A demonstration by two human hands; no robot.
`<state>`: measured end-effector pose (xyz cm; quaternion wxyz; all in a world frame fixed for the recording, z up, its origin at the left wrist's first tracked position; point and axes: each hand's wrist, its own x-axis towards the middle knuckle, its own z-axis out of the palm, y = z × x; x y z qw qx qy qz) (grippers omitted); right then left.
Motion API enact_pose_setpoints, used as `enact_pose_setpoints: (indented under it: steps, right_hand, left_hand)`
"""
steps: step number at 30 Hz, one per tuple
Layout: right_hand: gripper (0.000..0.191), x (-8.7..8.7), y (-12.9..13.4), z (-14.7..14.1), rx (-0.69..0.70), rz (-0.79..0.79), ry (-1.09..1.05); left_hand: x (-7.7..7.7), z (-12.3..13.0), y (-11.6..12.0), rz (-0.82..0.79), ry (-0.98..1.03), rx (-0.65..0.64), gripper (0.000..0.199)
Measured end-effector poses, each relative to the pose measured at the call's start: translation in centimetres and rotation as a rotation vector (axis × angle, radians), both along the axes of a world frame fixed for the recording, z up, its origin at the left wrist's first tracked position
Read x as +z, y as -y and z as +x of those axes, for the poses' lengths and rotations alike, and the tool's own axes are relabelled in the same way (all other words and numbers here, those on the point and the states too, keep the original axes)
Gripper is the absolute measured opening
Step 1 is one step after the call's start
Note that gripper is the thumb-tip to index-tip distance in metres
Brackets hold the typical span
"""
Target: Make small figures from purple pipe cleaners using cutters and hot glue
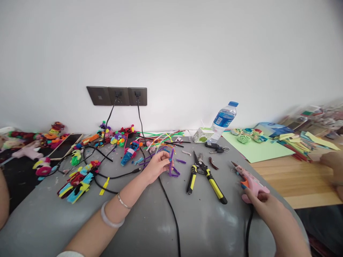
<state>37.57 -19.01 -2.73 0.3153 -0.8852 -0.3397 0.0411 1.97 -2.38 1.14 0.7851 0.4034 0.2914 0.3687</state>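
Note:
My left hand (pixel 158 166) is closed in a pinch on a purple pipe cleaner (pixel 170 167), bent into an angled shape, above the grey table. At the right side of the table, my right hand (pixel 264 207) is wrapped round a pink glue gun (pixel 255 186); its nozzle points away to the upper left, and a black cord runs down from its handle. Between the hands lie yellow and black pliers (pixel 205 175) with spread handles. A short purple piece (pixel 181 161) and a brown curled piece (pixel 213 163) rest near the pliers.
Several pipe-cleaner figures (pixel 77 182) and black cables (pixel 171 210) cover the left side. At the back stand a water bottle (pixel 224 117) and a small carton (pixel 203 135), with keys (pixel 220 150) nearby. Another person's hand (pixel 332 166) is at the wooden table (pixel 289 178).

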Motion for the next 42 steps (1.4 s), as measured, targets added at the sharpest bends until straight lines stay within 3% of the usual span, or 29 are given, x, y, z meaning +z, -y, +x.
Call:
enact_pose_setpoints:
  steps: [3, 5, 7, 9, 11, 13, 18, 21, 28, 35, 42]
  right_hand:
    - [0.042, 0.8, -0.4, 0.3, -0.001, -0.278, -0.220]
    - [0.039, 1.5, -0.5, 0.3, -0.030, -0.270, -0.283]
    - [0.031, 1.9, -0.6, -0.2, -0.089, -0.154, -0.346]
    - [0.024, 1.9, -0.5, -1.2, -0.147, 0.066, -0.446]
    - [0.028, 1.9, -0.6, -2.8, -0.159, 0.328, -0.599]
    - [0.034, 2.1, -0.7, -4.4, -0.161, 0.445, -0.666]
    - [0.043, 3.5, -1.3, -7.9, 0.063, 0.526, -0.837]
    - [0.036, 4.1, -1.7, -10.3, 0.258, 0.577, -0.849]
    - [0.046, 2.4, -3.3, -15.3, 0.642, 0.602, -0.757]
    - [0.040, 0.1, -4.4, -16.6, 0.731, 0.589, -0.638]
    - [0.039, -0.8, -4.1, -16.6, 0.788, 0.527, -0.575]
  left_hand:
    - [0.1, 0.0, 0.0, 0.010, -0.003, -0.022, 0.029]
    - [0.1, -0.1, 0.0, 0.015, -0.001, -0.023, 0.032]
    - [0.2, -0.1, 0.0, 0.023, -0.011, -0.023, 0.036]
    - [0.1, -0.1, 0.0, 0.033, -0.027, -0.017, 0.039]
    - [-0.2, -0.1, -0.2, 0.051, -0.048, -0.003, 0.041]
    - [-0.6, -0.1, -0.4, 0.088, -0.085, 0.016, 0.041]
    - [-1.0, -0.2, -0.6, 0.275, -0.270, 0.049, 0.031]
    - [-0.9, -0.2, -0.3, 0.438, -0.377, 0.088, 0.017]
    - [-0.4, -0.5, -0.1, 0.624, -0.439, 0.223, 0.007]
    - [0.1, -0.8, -0.2, 0.732, -0.442, 0.330, 0.007]
    - [0.6, -0.8, 0.2, 0.781, -0.469, 0.356, 0.008]
